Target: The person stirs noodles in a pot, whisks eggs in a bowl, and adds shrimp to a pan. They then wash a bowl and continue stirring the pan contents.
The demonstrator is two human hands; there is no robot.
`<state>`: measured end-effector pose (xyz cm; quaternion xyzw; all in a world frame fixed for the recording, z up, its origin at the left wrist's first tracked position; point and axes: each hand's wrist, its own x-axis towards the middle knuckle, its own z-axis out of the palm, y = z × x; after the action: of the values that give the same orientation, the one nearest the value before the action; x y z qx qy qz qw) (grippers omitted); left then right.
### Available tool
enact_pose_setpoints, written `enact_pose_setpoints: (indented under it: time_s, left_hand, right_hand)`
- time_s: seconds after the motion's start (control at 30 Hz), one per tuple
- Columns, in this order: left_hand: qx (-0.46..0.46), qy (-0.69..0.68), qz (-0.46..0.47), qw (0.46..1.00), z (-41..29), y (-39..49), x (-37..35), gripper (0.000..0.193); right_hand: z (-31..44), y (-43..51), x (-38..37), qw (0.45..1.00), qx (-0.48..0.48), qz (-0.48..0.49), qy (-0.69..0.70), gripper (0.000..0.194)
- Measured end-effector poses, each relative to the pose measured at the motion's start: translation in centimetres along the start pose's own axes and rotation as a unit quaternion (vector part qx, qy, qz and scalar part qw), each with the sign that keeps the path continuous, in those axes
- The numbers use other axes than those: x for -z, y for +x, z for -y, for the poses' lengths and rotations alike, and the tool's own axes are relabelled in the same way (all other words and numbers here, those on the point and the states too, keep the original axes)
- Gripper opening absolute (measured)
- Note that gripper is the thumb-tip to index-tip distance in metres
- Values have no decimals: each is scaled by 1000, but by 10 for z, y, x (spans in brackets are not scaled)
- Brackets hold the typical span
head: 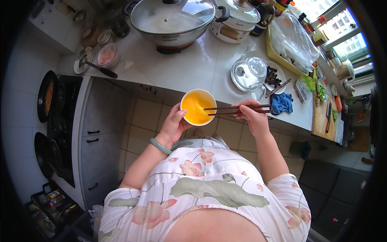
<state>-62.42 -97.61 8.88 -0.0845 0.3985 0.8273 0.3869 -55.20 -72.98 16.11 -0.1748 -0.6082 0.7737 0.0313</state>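
Note:
My left hand (174, 124) grips a white bowl (213, 98) by its side, thumb at the rim, in front of my body. Inside is yellow beaten egg (193, 107), its surface swirled. A pair of dark wooden chopsticks (254, 111) is held in my right hand (255, 119), and their tips dip into the egg. The bowl is off the counter, held out over the floor near the counter's front edge. A glass lid or glass vessel (248, 74) and a blue cloth (281, 103) lie on the counter beyond my right hand.
A lidded electric pan (172, 37) and a white pot (232, 33) stand at the back of the counter (181, 66). Right are a plate of dark food (279, 71) and a knife (328, 116) on a cutting board (320, 124). Left, a ladle (101, 69) overhangs the edge near a stove (68, 127) with pans.

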Motion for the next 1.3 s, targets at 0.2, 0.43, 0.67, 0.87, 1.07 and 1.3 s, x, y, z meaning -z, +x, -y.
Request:
enact_pose_setpoints:
  time_s: [0.2, 0.43, 0.67, 0.87, 1.07, 1.3]
  left_hand:
    - [-5, 2, 12, 1000, 11, 23, -12, 44]
    - [-5, 19, -1, 1000, 3, 53, -4, 44]
    - [8, 16, -24, 1000, -8, 76, 8, 44]
    - [22, 15, -16, 1000, -17, 87, 15, 45]
    - [42, 38, -27, 998, -28, 100, 13, 44]
    - [59, 94, -10, 994, -30, 137, 15, 42]
  right_hand:
    - [37, -13, 1, 974, 133, 24, -181, 10]
    - [52, -12, 2, 918, 313, 21, -244, 11]
    - [-9, 1, 12, 982, 157, -102, 6, 7]
    - [-48, 14, 16, 956, 23, -213, 201, 9]
    - [-73, 17, 9, 935, 27, -253, 248, 10]
    - [-62, 19, -4, 921, 98, -295, 234, 12]
